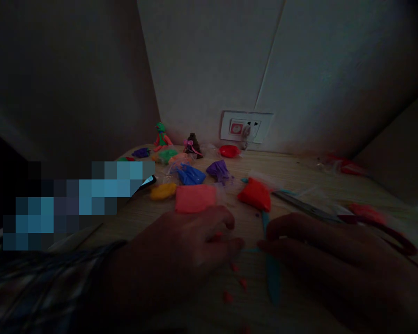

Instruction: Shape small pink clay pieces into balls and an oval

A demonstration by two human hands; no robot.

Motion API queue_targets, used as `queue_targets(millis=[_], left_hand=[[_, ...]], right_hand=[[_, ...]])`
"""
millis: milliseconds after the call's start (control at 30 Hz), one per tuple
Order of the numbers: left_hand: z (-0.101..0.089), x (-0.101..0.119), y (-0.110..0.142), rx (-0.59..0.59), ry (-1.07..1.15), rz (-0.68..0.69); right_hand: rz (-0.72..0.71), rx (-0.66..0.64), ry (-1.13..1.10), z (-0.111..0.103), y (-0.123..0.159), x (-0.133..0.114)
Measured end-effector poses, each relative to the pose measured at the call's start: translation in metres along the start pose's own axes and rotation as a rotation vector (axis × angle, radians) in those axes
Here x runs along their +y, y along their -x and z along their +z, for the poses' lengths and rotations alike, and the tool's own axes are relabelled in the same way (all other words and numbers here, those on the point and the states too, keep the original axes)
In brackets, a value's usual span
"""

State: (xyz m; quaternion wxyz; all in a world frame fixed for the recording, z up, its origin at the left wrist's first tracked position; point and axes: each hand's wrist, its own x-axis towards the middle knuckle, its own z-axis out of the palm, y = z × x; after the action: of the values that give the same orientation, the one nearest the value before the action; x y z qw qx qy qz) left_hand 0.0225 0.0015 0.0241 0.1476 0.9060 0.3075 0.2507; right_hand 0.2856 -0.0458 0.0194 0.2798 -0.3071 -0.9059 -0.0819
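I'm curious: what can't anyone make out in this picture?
All in the head view:
Red bit by the left hand: partly hidden by that hand.
Blue tool: middle covered by the right hand.
Device at left: mostly hidden by pixel blocks.
Red packet at far right: blurred, details lost.
Plaid sleeve: cut off by the left edge.

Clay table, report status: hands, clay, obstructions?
Left hand curled, right hand at blue modelling tool; grips unclear. Red clay bits between them. Scissors beside right hand, possibly obstructing.

Though it's dim, you seem to be in a home: past your left grip (186,243) are toy figures (160,140) and a wall socket (253,130).
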Motion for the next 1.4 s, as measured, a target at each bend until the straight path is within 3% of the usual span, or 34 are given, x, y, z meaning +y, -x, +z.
queue_targets(millis=[167, 300, 433, 867, 1100, 1400], left_hand=[[0.002, -0.003, 0.002, -0.031, -0.13, 0.154], [0.001, -0.004, 0.004, -0.052, -0.232, 0.291], [0.0, -0.004, 0.003, -0.047, -0.181, 0.274], [-0.002, -0.003, 0.002, 0.023, -0.093, 0.226], [-0.01, 0.001, 0.0, 0.051, -0.092, 0.224], [-0.012, -0.002, -0.002, 0.118, 0.016, 0.18]], right_hand=[[-0.005, -0.011, -0.05, 0.001, 0.003, 0.0], [0.085, 0.068, 0.086, 0.006, 0.011, -0.008], [0.15, 0.089, 0.147, 0.008, 0.016, -0.013], [0.02, -0.053, -0.051, -0.011, -0.005, -0.003], [0.013, 0.042, 0.099, -0.007, 0.002, -0.003], [0.013, 0.027, 0.117, 0.0, 0.007, 0.001]])
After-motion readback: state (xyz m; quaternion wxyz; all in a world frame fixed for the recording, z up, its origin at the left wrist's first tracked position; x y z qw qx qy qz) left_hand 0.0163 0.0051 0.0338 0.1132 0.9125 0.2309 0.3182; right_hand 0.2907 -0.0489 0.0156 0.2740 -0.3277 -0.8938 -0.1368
